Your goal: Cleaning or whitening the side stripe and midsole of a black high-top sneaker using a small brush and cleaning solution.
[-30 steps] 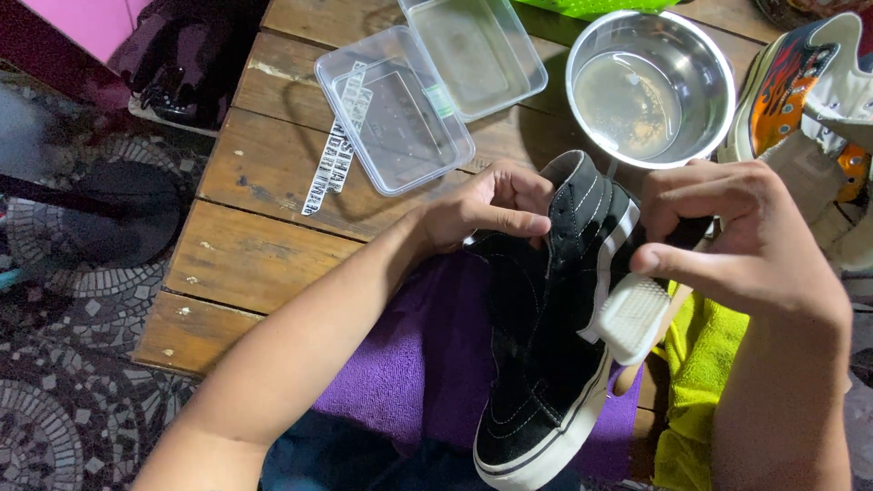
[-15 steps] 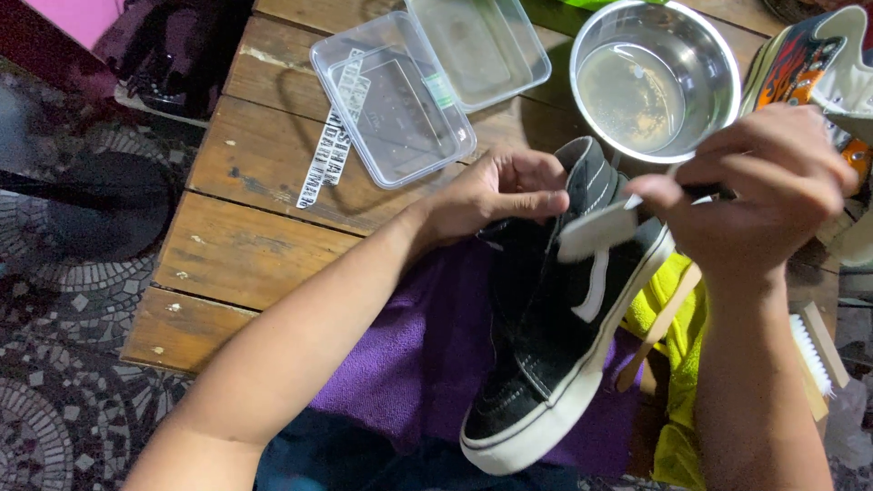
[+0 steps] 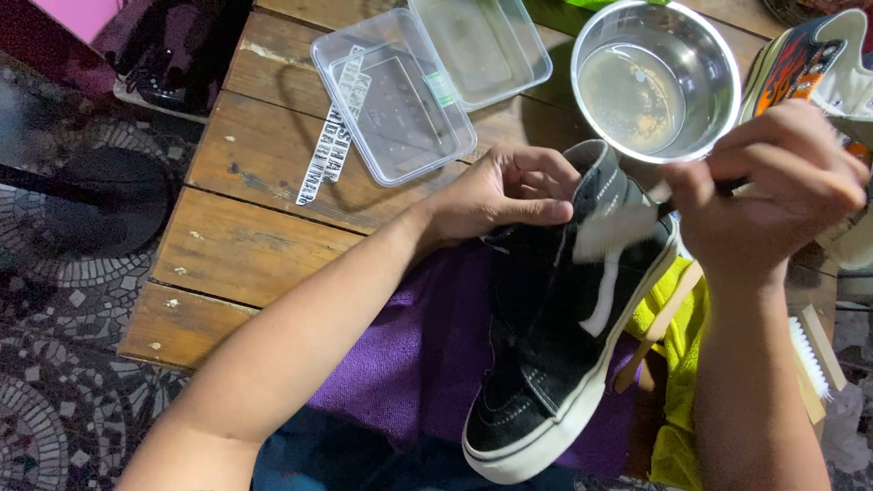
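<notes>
L hand (image 3: 509, 195) grips the collar of a black high-top shoe (image 3: 564, 336), fingers curled over the heel/ankle edge, thumb along the inner side; closed on it, holding it tilted. Shoe's long axis runs from the collar at far-centre down to the white-soled toe at near-centre, toe pointing near and a bit left; side w/ white stripe faces right. It rests over a purple cloth (image 3: 409, 355) on the person's lap, at the near edge of the wooden worktop (image 3: 245, 245).

R hand (image 3: 773, 182) is just right of the collar and a little farther off, closed in a narrow pinch on something small and dark. A blurred pale shape sits btwn it and the shoe's side; can't tell exactly what it is. R hand is close to the shoe but contact can't be told; shoe lies left and nearer from it. L hand is the one actually on the shoe.

Around: steel bowl (image 3: 657, 77) w/ water, far, just beyond both hands; clear plastic tub (image 3: 391, 100) and its lid (image 3: 482, 45) far left; wooden brush (image 3: 809, 364) at right edge; yellow cloth (image 3: 677, 364) under the shoe's right side.
</notes>
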